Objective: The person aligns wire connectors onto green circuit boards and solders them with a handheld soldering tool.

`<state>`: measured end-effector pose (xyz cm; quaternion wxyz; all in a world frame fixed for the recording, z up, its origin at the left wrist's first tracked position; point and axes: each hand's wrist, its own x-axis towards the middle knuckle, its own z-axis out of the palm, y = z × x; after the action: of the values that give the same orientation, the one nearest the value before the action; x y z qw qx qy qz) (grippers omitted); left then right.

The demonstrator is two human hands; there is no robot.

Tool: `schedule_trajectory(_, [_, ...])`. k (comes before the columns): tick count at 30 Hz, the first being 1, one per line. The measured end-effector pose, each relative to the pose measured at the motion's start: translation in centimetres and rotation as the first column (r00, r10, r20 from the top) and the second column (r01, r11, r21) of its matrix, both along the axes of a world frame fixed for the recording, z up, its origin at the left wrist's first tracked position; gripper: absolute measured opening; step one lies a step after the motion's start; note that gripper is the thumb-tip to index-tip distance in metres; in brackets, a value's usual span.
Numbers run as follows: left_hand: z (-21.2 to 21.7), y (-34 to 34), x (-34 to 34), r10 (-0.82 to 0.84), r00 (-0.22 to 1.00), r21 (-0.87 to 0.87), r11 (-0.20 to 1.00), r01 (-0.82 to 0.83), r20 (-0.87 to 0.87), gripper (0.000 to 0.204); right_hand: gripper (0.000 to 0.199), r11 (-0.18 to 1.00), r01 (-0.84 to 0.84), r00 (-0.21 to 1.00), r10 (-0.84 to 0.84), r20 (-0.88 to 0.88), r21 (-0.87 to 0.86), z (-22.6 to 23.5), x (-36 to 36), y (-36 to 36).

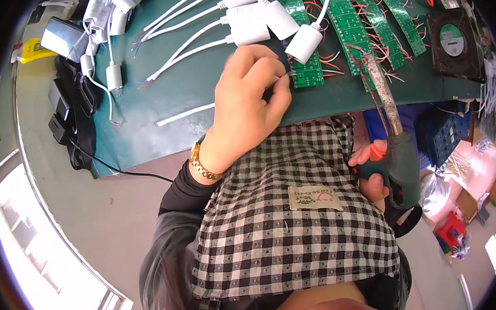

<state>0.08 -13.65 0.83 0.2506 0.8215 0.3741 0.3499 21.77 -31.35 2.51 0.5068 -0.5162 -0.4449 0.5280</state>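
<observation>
My left hand [249,106] rests on the green work mat [198,84], its thumb and fingers pinched on a thin wire end at the lower edge of a green circuit board strip [305,66]. A white plastic adapter box [305,42] with a white cable lies on that strip. My right hand [371,173] grips the green handle of a soldering iron [398,146] with an orange trigger. The iron's long metal tip [374,70] points up across the mat toward the strips. A gold bracelet is on my left wrist.
Several white adapter boxes with cables [239,19] lie across the mat's far side, and more green strips with red and white wires [376,16]. A black fan [454,43] sits at right. Black gear [75,109] sits at left. Blue crates [440,134] stand below the table.
</observation>
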Motion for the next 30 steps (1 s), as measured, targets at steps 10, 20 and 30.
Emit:
schedule_trajectory(10, [-0.2,-0.3,0.3,0.141,0.978,0.038,0.990,-0.137,-0.154,0.016,0.048,0.935,-0.347,0.920,0.354,0.165,-0.073,1.2,0.9,1.3])
schedule_trajectory(20, [0.1,0.0,0.6,0.096,0.982,0.037,0.995,-0.092,-0.165,0.017,0.041,0.948,-0.267,0.949,0.290,0.122,-0.175,2.1,0.2,1.1])
schedule_trajectory(30, [-0.2,0.0,0.7,0.118,0.977,0.065,0.992,-0.108,-0.180,0.019,0.035,0.973,-0.181,0.874,0.227,0.429,-0.146,-0.2,-0.2,0.0])
